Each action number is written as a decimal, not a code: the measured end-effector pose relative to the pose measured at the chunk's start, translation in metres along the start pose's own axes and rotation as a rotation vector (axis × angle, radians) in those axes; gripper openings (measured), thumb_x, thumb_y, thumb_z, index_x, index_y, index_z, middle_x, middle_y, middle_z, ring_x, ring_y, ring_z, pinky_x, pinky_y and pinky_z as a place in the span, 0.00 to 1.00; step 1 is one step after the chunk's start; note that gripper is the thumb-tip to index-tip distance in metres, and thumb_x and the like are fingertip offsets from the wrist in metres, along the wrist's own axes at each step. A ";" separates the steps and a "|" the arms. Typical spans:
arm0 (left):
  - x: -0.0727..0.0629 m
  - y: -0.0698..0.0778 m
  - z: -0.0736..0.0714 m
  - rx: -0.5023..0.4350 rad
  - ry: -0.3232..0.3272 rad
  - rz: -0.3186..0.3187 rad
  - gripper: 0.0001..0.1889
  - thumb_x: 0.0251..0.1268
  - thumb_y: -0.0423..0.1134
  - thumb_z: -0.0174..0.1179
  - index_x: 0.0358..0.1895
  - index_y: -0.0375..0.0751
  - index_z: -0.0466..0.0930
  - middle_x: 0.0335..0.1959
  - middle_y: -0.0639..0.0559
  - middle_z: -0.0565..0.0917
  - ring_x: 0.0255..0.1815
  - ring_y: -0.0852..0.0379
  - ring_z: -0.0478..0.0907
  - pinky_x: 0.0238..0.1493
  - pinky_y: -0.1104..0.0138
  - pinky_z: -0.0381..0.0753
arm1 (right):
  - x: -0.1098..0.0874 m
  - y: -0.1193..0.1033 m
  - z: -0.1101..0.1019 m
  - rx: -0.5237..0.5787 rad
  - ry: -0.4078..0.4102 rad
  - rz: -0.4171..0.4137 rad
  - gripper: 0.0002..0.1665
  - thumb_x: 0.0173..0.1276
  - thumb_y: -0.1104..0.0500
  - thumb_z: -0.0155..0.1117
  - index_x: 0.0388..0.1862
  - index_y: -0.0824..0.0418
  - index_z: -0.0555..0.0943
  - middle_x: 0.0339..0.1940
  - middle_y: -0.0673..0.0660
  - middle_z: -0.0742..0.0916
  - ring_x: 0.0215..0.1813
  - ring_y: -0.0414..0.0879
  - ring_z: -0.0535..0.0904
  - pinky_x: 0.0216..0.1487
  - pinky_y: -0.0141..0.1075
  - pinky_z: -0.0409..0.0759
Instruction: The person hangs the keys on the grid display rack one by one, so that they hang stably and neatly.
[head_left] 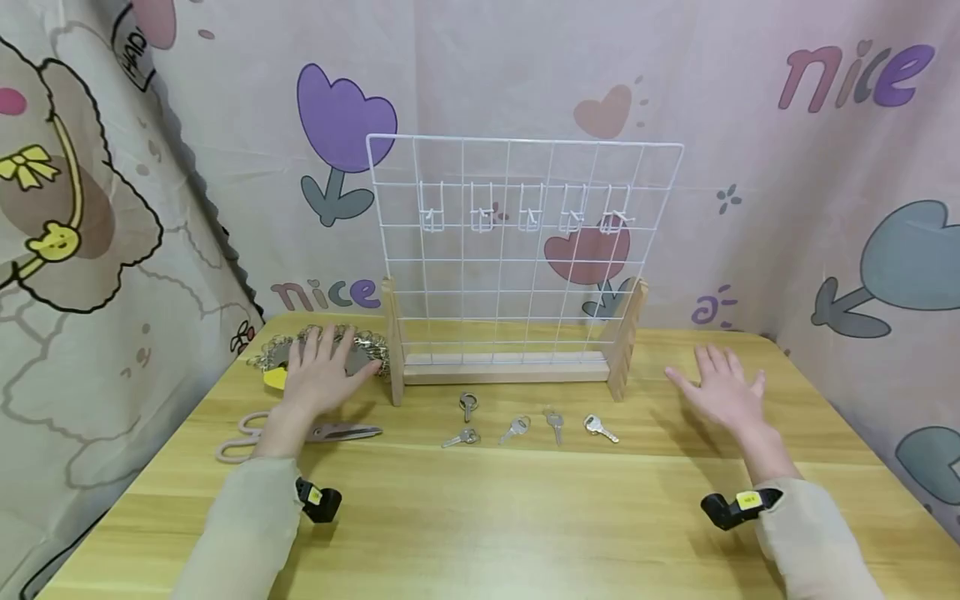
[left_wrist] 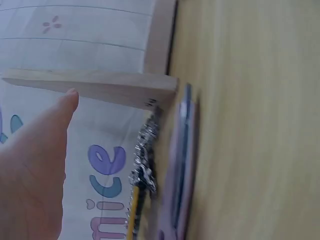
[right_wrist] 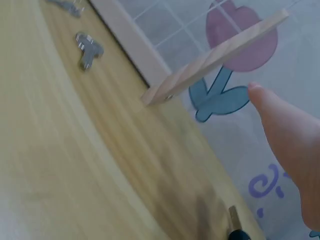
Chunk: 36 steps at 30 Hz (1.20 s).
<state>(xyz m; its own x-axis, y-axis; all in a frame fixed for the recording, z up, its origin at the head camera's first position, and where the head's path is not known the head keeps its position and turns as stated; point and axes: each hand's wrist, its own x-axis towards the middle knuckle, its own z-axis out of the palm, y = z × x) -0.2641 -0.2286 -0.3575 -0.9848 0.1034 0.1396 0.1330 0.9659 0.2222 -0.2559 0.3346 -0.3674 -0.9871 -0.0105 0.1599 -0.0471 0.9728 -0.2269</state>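
Both hands hold nothing, their fingers spread. My left hand [head_left: 318, 379] is over a heap of metal chain-like pieces [head_left: 371, 346] with something yellow [head_left: 274, 378] at its edge. Pink-handled scissors [head_left: 345, 432] lie partly hidden under the left wrist. On the right, my right hand [head_left: 726, 398] hovers beside the rack. A white wire grid rack [head_left: 525, 275] stands upright in wooden feet [head_left: 627, 342]. Several white hooks [head_left: 530, 218] hang across its upper part. In front of it lie several keys with rings, among them a silver key [head_left: 600, 427].
The wooden table [head_left: 510, 517] carries everything. Patterned cloth [head_left: 480, 67] hangs behind it and at the sides. Near the right hand, the right wrist view shows a small dark-ended object [right_wrist: 235, 220]; its kind is unclear.
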 end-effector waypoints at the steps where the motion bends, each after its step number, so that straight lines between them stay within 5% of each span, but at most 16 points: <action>1: 0.000 0.001 -0.002 -0.018 0.003 0.002 0.46 0.64 0.70 0.35 0.74 0.40 0.37 0.72 0.31 0.36 0.70 0.32 0.27 0.63 0.44 0.17 | 0.000 -0.001 -0.002 0.012 0.007 0.002 0.53 0.68 0.29 0.31 0.72 0.71 0.46 0.71 0.73 0.50 0.69 0.73 0.40 0.54 0.73 0.25; 7: 0.003 0.011 -0.016 -0.213 0.041 0.016 0.48 0.65 0.68 0.37 0.73 0.35 0.32 0.72 0.30 0.35 0.70 0.32 0.29 0.63 0.40 0.21 | -0.007 -0.022 -0.021 0.191 0.199 -0.008 0.44 0.72 0.36 0.38 0.68 0.73 0.58 0.66 0.75 0.63 0.65 0.72 0.54 0.57 0.72 0.43; 10: 0.008 0.022 -0.025 -0.370 0.066 0.013 0.48 0.66 0.65 0.41 0.72 0.34 0.29 0.72 0.32 0.36 0.71 0.33 0.32 0.65 0.39 0.28 | -0.012 -0.044 -0.031 0.377 0.320 -0.030 0.35 0.73 0.43 0.44 0.63 0.72 0.66 0.59 0.74 0.72 0.60 0.69 0.65 0.58 0.65 0.59; 13: 0.014 0.033 -0.033 -0.551 0.066 -0.016 0.49 0.65 0.65 0.43 0.73 0.38 0.27 0.73 0.34 0.36 0.71 0.34 0.35 0.66 0.40 0.35 | -0.014 -0.071 -0.036 0.532 0.345 -0.068 0.29 0.72 0.49 0.50 0.60 0.72 0.70 0.54 0.70 0.77 0.55 0.62 0.72 0.56 0.52 0.70; 18: 0.025 0.051 -0.039 -0.777 0.077 -0.046 0.49 0.63 0.64 0.47 0.74 0.41 0.30 0.73 0.37 0.43 0.72 0.40 0.43 0.68 0.46 0.45 | -0.012 -0.112 -0.025 0.687 0.202 -0.139 0.22 0.68 0.58 0.57 0.57 0.71 0.72 0.48 0.66 0.81 0.49 0.54 0.76 0.49 0.30 0.74; 23: 0.035 0.062 -0.037 -0.899 0.122 -0.034 0.44 0.66 0.56 0.51 0.73 0.36 0.38 0.72 0.37 0.50 0.71 0.43 0.51 0.68 0.54 0.54 | -0.011 -0.149 0.000 0.832 0.055 -0.216 0.20 0.64 0.64 0.61 0.54 0.72 0.74 0.44 0.66 0.82 0.45 0.53 0.78 0.45 0.31 0.76; 36: 0.043 0.069 -0.038 -0.834 0.223 -0.069 0.29 0.70 0.44 0.50 0.69 0.32 0.58 0.61 0.34 0.69 0.63 0.42 0.65 0.62 0.56 0.67 | -0.025 -0.225 0.059 0.984 -0.290 -0.305 0.18 0.59 0.67 0.64 0.48 0.74 0.75 0.39 0.63 0.83 0.40 0.50 0.78 0.39 0.38 0.80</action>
<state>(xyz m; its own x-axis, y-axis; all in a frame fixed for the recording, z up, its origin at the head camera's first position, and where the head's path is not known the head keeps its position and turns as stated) -0.2931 -0.1659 -0.2997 -0.9604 -0.0824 0.2663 0.1981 0.4701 0.8601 -0.2299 0.1027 -0.3773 -0.9054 -0.4025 0.1353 -0.2728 0.3072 -0.9117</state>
